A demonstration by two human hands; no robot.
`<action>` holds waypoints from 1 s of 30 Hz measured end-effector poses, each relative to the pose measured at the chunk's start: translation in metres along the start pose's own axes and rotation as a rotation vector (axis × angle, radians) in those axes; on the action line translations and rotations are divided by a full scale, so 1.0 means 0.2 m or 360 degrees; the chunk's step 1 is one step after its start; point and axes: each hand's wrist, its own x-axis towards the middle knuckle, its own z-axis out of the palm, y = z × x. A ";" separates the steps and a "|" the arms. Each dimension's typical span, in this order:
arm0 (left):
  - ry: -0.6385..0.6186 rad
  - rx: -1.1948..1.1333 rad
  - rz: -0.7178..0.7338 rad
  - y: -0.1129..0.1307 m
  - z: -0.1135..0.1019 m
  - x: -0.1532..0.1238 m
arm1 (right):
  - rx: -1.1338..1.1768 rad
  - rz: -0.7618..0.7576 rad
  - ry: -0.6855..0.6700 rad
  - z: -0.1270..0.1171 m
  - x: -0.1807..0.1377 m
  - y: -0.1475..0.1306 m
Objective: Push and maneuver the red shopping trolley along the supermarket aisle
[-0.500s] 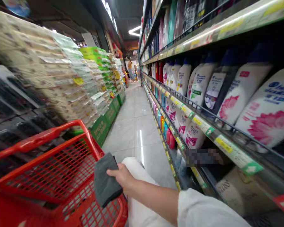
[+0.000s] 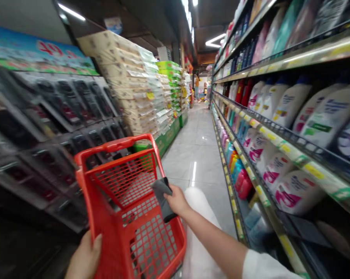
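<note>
The tall shelving [image 2: 285, 147] runs along the right of the aisle, its tiers edged with yellow and green price labels. Opposite stand high stacks of pale packs [image 2: 116, 64] and a rack of dark packaged goods [image 2: 67, 102], blurred in part, with the grey tiled floor [image 2: 179, 164] between. Directly before the wearer is the red cart [image 2: 101, 217], its grid panels bare to the tiles below; it sits left of the wearer's white-clad leg [image 2: 202, 221]. Far down the aisle stands a person in an orange top [image 2: 196, 82]. White bottles [image 2: 298, 192] line the shelves. The grey cloth [image 2: 163, 197] hangs over the cart's right side, pinched by the right hand [image 2: 177, 201], thumb on top; whether it touches the rim I cannot tell. The left hand [image 2: 84, 255] grips the cart's left edge, thumb inward.
</note>
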 end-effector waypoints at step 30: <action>0.0053 0.0384 -0.0806 0.67 -0.26 0.48 | -0.0888 -0.0601 0.0051 0.02 0.95 -0.34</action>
